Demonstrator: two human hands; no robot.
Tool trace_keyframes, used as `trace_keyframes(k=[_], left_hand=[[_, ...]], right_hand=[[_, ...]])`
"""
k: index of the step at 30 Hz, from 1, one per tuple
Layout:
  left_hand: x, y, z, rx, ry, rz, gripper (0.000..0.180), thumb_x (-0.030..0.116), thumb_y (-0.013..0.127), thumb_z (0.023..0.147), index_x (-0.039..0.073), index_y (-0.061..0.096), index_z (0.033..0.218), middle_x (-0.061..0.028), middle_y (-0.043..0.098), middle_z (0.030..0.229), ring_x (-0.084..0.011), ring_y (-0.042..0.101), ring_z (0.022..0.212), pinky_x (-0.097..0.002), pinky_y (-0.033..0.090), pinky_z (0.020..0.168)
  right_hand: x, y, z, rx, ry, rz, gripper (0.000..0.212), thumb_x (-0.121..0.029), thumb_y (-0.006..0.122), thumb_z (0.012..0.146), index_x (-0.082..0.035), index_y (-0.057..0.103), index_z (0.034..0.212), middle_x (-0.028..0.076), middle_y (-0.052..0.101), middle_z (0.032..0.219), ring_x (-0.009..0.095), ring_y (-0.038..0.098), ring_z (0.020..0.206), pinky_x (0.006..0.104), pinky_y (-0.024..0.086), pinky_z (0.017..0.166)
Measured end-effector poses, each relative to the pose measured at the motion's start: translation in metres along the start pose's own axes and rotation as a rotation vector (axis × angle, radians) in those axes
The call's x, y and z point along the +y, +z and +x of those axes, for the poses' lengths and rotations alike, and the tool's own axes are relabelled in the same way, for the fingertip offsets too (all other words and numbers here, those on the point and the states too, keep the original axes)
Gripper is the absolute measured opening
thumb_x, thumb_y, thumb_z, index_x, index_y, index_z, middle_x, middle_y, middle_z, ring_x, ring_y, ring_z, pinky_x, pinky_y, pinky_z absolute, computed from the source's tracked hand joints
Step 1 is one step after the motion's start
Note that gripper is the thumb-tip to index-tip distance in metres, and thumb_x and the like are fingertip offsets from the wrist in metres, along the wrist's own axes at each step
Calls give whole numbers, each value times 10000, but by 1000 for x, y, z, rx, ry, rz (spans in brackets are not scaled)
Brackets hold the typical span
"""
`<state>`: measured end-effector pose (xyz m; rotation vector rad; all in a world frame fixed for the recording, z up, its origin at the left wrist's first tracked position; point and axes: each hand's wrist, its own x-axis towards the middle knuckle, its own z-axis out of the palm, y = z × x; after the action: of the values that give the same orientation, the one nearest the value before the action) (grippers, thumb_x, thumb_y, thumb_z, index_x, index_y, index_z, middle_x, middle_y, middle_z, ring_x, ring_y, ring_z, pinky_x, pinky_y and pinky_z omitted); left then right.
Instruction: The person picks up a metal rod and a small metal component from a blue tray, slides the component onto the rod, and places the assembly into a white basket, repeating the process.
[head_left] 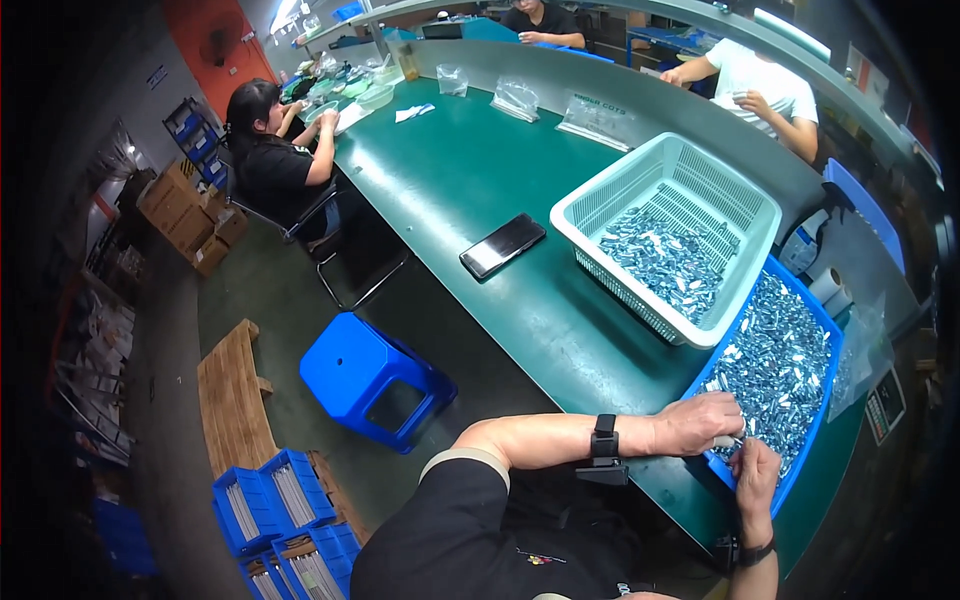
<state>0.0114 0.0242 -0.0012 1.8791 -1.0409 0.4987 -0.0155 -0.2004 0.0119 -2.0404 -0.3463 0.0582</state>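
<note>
At the near end of the table, both my hands are together over the near left edge of a blue tray (832,372) heaped with small shiny metal parts (775,365). My left hand (705,422) is closed, its fingers curled, and what they hold is too small to make out. Close beside it, my right hand (757,472) pinches a small metal part (738,442) between thumb and fingers. Beyond the tray stands a pale green plastic basket (612,180), partly filled with similar small metal parts (665,255).
A black phone (503,246) lies on the green table (440,190). Plastic bags (515,98) lean along the back divider. A blue stool (350,360) and blue bins (245,510) stand to the left. One person (275,160) sits along the table; others work beyond the divider.
</note>
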Motion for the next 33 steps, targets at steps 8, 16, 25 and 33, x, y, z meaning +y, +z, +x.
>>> trace_keyframes(k=[8, 16, 25, 33], left_hand=[[3, -4, -1, 27, -56, -80, 170, -6, 668, 768, 32, 558, 892, -107, 544, 897, -326, 544, 917, -440, 448, 799], [5, -1, 0, 1, -99, -85, 176, 69, 700, 803, 41, 544, 880, -100, 523, 876, -319, 529, 883, -438, 438, 771], [5, -2, 1, -14, -86, -72, 176, 36, 693, 782, 38, 555, 892, -100, 518, 873, -319, 535, 894, -434, 444, 770], [9, -4, 1, -33, -91, -30, 167, 16, 685, 777, 36, 549, 871, -101, 524, 873, -315, 542, 890, -434, 448, 765]], right_hand=[[-6, -5, -9, 73, -1, -40, 194, -64, 632, 956, 2, 587, 779, 19, 524, 672, 90, 462, 615, 260, 340, 563], [0, -7, -7, 57, 65, 178, 137, -71, 640, 977, 11, 611, 872, 14, 535, 794, 86, 478, 660, 242, 356, 583], [7, -9, -9, -23, -4, 36, 183, -75, 633, 972, 7, 597, 812, 38, 538, 723, 111, 483, 645, 257, 363, 582], [-4, -4, -7, 78, 53, 63, 192, -74, 645, 967, 12, 614, 798, 41, 571, 713, 104, 498, 633, 252, 375, 581]])
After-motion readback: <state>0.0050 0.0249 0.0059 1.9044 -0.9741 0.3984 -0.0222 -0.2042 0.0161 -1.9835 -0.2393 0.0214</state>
